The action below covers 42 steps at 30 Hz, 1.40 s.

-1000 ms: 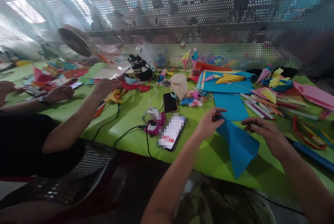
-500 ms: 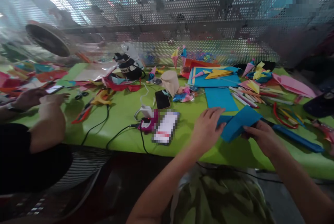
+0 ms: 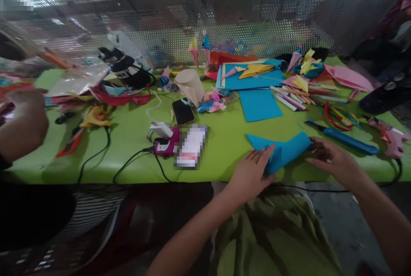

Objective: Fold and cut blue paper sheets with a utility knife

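A sheet of blue paper (image 3: 287, 151), partly rolled, is held between both hands over the table's front edge. Its left side ends in a sharp point and its right side curls into a loose tube. My left hand (image 3: 252, 171) grips the lower left part, fingers over the paper and thumb below. At the tube's right end, the fingertips of my right hand (image 3: 334, 158) are closed on the rim; the thumb is lower. Another flat blue sheet (image 3: 260, 105) lies just beyond. To the right rests a blue utility knife (image 3: 349, 140).
On the green table (image 3: 221, 151) are a phone (image 3: 192, 146), a purple socket adapter (image 3: 167, 142) with cords, colored sticks (image 3: 290, 98), a paper roll (image 3: 189, 83) and a pink glue gun (image 3: 393, 139). At far left is another person's hand (image 3: 25, 117).
The blue paper has gone from a folded-over strip to a curled tube with a pointed left end. The view has shifted, and the other person's arm sits farther left in the picture.
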Tool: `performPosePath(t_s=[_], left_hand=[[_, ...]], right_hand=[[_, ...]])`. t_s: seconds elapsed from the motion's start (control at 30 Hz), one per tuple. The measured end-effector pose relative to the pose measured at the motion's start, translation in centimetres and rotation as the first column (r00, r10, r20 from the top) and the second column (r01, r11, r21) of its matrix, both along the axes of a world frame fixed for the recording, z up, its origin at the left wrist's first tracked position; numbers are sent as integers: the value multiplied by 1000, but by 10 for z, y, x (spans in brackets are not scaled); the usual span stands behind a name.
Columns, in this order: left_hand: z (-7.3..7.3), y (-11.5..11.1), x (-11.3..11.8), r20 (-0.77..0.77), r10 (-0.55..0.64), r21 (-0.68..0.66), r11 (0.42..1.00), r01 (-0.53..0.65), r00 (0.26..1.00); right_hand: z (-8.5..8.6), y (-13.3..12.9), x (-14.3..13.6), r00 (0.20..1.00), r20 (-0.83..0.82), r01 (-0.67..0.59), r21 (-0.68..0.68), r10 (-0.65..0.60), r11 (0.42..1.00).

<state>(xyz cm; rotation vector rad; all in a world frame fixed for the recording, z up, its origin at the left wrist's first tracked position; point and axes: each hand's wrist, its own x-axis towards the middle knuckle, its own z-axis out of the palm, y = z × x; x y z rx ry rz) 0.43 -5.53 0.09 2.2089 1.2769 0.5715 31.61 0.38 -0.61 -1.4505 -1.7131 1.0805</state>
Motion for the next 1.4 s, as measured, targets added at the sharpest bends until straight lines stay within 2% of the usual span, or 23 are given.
performPosePath(t_s=[0.1,0.23,0.33,0.4,0.6,0.77,0.87,1.0,1.17,1.4], left_hand=[[3,1,-1,8,-3,-2,1000,3,1000],[8,0,-5,-68,-37,-21,999,35,997],[11,-3,-11,-200,-131,1,991,134,971],[12,-7,-13,-280,-166,29,983,181,945],[9,-15,-13,-391,-136,93,978,187,910],[11,-2,-14,-413,-68,98,988,119,908],[9,2,-16,-409,-77,88,989,123,909],[-1,-1,-20,-322,-106,126,980,153,941],[-7,-4,-22,-160,-58,179,980,87,985],[-3,-3,-25,-32,55,185,981,-48,998]], right_hand=[[-3,-3,9,991,123,-84,201,60,976],[-7,-15,15,954,253,-255,405,160,878],[-12,-23,17,915,357,-358,505,187,785],[-15,-27,17,892,400,-407,509,211,758],[-17,-27,17,873,393,-454,435,290,778],[-19,-19,9,879,390,-434,422,273,796],[-20,-15,4,874,398,-441,408,280,799],[-22,-13,5,872,397,-448,411,286,794],[-19,-11,6,860,425,-470,441,283,764],[-18,-11,5,866,433,-431,388,251,815]])
